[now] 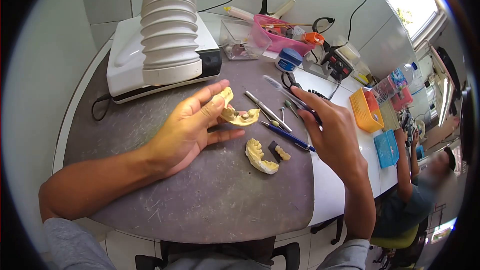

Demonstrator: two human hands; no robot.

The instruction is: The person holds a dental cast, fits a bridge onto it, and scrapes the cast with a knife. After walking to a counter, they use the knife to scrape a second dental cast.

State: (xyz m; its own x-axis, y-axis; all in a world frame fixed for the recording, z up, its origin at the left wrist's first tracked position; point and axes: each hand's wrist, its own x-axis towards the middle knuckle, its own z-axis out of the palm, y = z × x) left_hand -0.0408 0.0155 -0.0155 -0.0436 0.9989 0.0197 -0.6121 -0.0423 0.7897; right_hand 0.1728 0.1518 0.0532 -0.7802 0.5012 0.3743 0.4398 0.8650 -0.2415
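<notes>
My left hand [187, 125] holds a yellowish plaster dental model [241, 116] between thumb and fingers, above the grey work mat. A darker stump and a pale one stand on its arch. On the right, my right hand [332, 130] has its index finger and thumb on either side of a brush [275, 84] with pale bristles and a dark handle. Beneath the hands, a second plaster dental model [260, 157] lies next to a small tooth-coloured dental bridge [282, 153] and a dark flat piece [274, 150]. A blue pen-like tool [287, 136] and a silver-handled instrument [267, 111] lie between the hands.
A white machine with a ribbed hose [170, 30] stands at the back left. Behind are a clear box [243, 40], pink basket [285, 42], blue-lidded jar [288, 60] and control unit [337, 62]. Orange [366, 110] and blue baskets [386, 148] sit rightward, near another person [417, 195].
</notes>
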